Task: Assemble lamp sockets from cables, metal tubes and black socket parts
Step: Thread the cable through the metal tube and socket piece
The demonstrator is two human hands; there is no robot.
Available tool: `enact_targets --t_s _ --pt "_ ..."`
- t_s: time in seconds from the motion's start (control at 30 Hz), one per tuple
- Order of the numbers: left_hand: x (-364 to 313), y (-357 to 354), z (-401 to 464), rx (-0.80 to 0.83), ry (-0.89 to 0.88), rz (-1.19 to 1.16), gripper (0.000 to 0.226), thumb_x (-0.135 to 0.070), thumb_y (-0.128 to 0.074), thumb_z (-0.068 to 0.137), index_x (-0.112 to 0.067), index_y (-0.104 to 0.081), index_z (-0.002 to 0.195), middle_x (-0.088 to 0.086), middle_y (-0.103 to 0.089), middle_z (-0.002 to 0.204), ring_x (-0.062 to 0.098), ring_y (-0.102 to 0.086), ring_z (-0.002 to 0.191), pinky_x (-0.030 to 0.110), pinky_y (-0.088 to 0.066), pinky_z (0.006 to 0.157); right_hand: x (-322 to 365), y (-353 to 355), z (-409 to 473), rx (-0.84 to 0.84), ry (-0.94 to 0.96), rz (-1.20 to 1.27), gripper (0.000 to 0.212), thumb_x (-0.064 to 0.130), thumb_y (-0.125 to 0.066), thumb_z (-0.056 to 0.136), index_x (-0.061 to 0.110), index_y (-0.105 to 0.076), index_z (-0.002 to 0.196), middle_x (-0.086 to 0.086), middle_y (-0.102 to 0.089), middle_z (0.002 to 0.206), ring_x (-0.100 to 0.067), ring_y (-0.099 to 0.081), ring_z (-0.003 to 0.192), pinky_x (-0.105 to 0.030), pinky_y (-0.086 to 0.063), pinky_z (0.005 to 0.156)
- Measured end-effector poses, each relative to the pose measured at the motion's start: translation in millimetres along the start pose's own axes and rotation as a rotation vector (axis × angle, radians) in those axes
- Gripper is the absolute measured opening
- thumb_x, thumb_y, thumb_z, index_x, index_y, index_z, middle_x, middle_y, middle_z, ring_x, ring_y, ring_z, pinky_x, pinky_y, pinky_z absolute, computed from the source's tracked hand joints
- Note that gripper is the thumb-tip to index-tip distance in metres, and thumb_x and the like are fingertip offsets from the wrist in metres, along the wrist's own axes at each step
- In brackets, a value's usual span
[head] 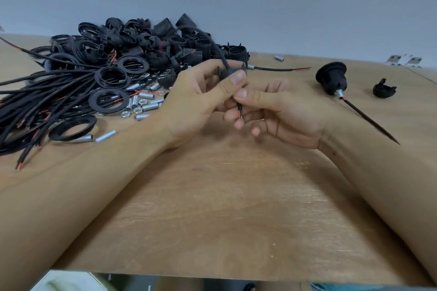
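Black part: you've got a black socket part [233, 71] up off the table [212, 196], gripped in your left hand [201, 99], thumb pressed over its front.
Cable: a black cable [214, 43] runs down from the far pile into the top of that part, and its stripped red end [240, 111] pokes out underneath.
Right hand: your right hand [281, 111] pinches that lower cable end between thumb and forefinger, the other fingers loosely curled below.
Key relation: the cable's long axis runs from up and away to down and toward you, straight through the part; the free end sits just beneath your left thumb, so your right hand is the nearer one to draw it through.
Step, as I read it: threading the cable through the socket part, early in this unit.
Stock: the pile of socket parts [146, 40], loose cables [47, 101] and metal tubes [146, 101] lie to your left, near that forearm.
Finished: one assembled socket [332, 79] with its cable lies well apart on your right.
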State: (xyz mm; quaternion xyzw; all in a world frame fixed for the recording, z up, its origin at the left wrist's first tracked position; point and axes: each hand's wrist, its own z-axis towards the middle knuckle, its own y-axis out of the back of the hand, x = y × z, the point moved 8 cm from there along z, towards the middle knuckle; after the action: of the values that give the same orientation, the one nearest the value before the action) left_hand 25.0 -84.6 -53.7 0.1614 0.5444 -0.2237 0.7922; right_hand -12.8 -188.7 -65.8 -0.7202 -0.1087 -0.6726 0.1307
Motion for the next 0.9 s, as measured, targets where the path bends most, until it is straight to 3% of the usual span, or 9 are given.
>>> enact_targets --t_s 0.17,0.27,0.4,0.47,0.57,0.67,0.77,0.83,0.9 --pt "-8.6 -1.6 -0.5 -0.018 -0.079 0.047 0.029 -0.026 -0.058 0.093 -0.002 -0.062 0.109 0.023 -0.061 0.091 0.021 -0.057 0.071 0.030 -0.048 0.058 0.0 14.7 -3.0 -0.082 -0.038 -0.169 0.043 0.052 -0.065 0.071 0.011 -0.075 0.076 -0.013 -0.072 0.090 -0.021 -0.068 0.074 -0.023 -0.053 0.052" --pt "-8.9 -10.1 -4.9 0.139 -0.068 0.129 0.032 -0.024 -0.059 0.091 0.006 -0.060 0.102 0.007 -0.056 0.073 0.023 -0.051 0.064 0.033 -0.044 0.052 16.8 36.5 -2.6 -0.280 0.078 -0.137 0.058 0.061 -0.055 0.077 0.010 -0.073 0.097 -0.007 -0.071 0.093 -0.018 -0.064 0.078 -0.024 -0.048 0.052" --pt "-7.4 -27.0 -15.9 0.349 -0.135 0.384 0.040 -0.033 -0.062 0.089 0.006 -0.060 0.095 0.009 -0.054 0.068 0.017 -0.050 0.061 0.033 -0.041 0.059 23.8 38.2 -4.0 -0.327 0.215 -0.014 0.036 0.036 -0.059 0.092 0.007 -0.066 0.112 -0.001 -0.073 0.085 -0.013 -0.066 0.081 -0.024 -0.048 0.066" --pt "-9.9 -21.3 -13.7 0.256 -0.146 0.386 0.028 -0.028 -0.069 0.088 -0.008 -0.061 0.105 0.000 -0.066 0.081 0.020 -0.058 0.068 0.037 -0.047 0.064 24.4 42.5 -7.3 -0.380 0.254 0.055 0.015 0.018 -0.058 0.095 0.008 -0.066 0.103 -0.001 -0.073 0.079 -0.014 -0.068 0.078 -0.025 -0.050 0.066" --pt "-13.1 -4.8 -9.4 0.025 -0.173 0.451 0.044 -0.030 -0.079 0.081 -0.023 -0.055 0.118 -0.002 -0.071 0.092 0.023 -0.061 0.076 0.046 -0.052 0.073 24.2 49.4 -9.0 -0.424 0.254 0.026 0.008 0.018 -0.062 0.092 0.011 -0.064 0.088 -0.005 -0.077 0.092 -0.015 -0.071 0.088 -0.025 -0.053 0.070" --pt "-19.8 8.5 -6.7 -0.088 -0.254 0.669 0.052 -0.043 -0.084 0.073 -0.024 -0.059 0.113 -0.020 -0.068 0.079 0.002 -0.058 0.069 0.020 -0.047 0.066 17.9 47.5 -8.2 -0.416 0.201 0.002 0.031 0.025 -0.073 0.073 0.004 -0.067 0.094 -0.015 -0.072 0.109 -0.012 -0.069 0.084 -0.025 -0.055 0.069" --pt "-24.7 9.9 -4.1 -0.092 -0.335 0.936 0.049 -0.059 -0.073 0.074 -0.025 -0.068 0.108 -0.025 -0.061 0.071 -0.011 -0.053 0.064 0.026 -0.046 0.068 9.9 46.3 -8.3 -0.427 0.077 -0.089 0.040 0.030 -0.076 0.070 0.004 -0.070 0.101 -0.011 -0.073 0.102 -0.014 -0.070 0.078 -0.026 -0.055 0.062" --pt "-25.8 8.9 -3.7 -0.082 -0.346 0.984 0.046 -0.058 -0.069 0.077 -0.026 -0.070 0.111 -0.019 -0.061 0.077 -0.005 -0.051 0.064 0.031 -0.048 0.070 12.3 57.6 -14.1 -0.603 0.022 -0.371 0.035 0.044 -0.081 0.071 0.015 -0.069 0.088 -0.008 -0.073 0.095 -0.020 -0.071 0.076 -0.036 -0.057 0.062" --pt "-27.1 5.4 -4.8 -0.047 -0.363 1.022 0.046 -0.054 -0.067 0.080 -0.026 -0.070 0.116 -0.012 -0.066 0.087 0.009 -0.058 0.075 0.039 -0.052 0.075 29.8 75.4 -34.9 -0.993 0.133 -0.596 0.051 0.056 -0.079 0.069 0.014 -0.062 0.091 -0.013 -0.064 0.094 -0.026 -0.066 0.086 -0.046 -0.055 0.078"
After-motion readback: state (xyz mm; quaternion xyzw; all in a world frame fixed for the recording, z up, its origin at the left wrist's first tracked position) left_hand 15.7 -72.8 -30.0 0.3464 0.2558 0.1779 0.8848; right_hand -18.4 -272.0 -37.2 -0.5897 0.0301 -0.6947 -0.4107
